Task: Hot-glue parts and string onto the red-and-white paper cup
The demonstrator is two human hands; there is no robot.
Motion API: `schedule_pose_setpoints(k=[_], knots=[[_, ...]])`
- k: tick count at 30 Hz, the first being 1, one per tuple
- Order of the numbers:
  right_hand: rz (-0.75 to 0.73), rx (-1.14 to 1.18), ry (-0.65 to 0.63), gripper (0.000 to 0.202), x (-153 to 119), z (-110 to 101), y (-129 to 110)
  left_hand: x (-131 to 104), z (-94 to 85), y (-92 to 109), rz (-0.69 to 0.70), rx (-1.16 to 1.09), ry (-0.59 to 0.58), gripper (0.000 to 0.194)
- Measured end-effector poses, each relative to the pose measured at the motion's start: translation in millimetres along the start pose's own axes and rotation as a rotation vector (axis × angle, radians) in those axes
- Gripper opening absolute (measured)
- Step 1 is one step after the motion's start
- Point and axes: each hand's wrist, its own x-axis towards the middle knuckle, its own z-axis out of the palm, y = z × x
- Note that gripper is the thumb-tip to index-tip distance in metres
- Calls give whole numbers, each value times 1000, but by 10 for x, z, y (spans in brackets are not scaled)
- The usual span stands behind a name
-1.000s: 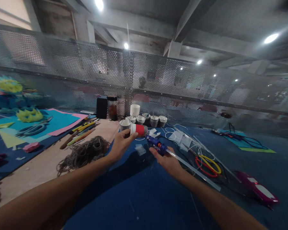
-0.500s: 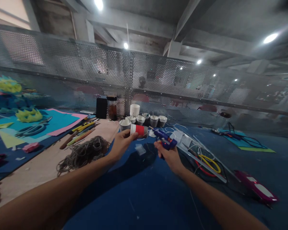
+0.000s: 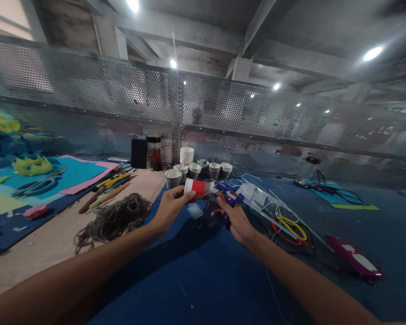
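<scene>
While the left hand (image 3: 171, 207) holds a paper cup (image 3: 199, 188) on its side above the worktop (image 3: 189, 275), the right hand (image 3: 239, 220) has hold of a blue glue gun (image 3: 229, 193) just beside it. The fingers of the left hand are closed around the white end of this cup, with the thumb lying along the near side; the middle part is red, and the right end looks grey. The fingers of the right hand are bent about the grip of the gun, and its nozzle is directed to the grey end (whether the two are touching, I cannot tell). A tangle of grey cord (image 3: 117, 216) lies to the left of the left hand, on a pinkish sheet (image 3: 43, 257). Behind the held cup stand several small grey cups (image 3: 214, 170), with a stack of white cups (image 3: 186, 155) at their back. To the right of the gun are a yellow cable (image 3: 303, 232) and, farther away, a purple device (image 3: 353, 258) with a small red light.
</scene>
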Motion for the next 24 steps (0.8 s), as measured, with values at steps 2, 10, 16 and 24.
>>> schedule_pose_setpoints(k=[2,10,16,24], knots=[[11,18,-9,51,-1,9,-30,-4,3,1,-5,10,2,25],[-97,-40,4,38,2,6,-211,-53,19,25,-15,144,-60,22],[-211,-168,51,32,20,-35,-289,-79,51,11,-59,192,-174,20],[-267,-244,70,28,38,-51,-264,-113,94,21,-110,147,-303,25]])
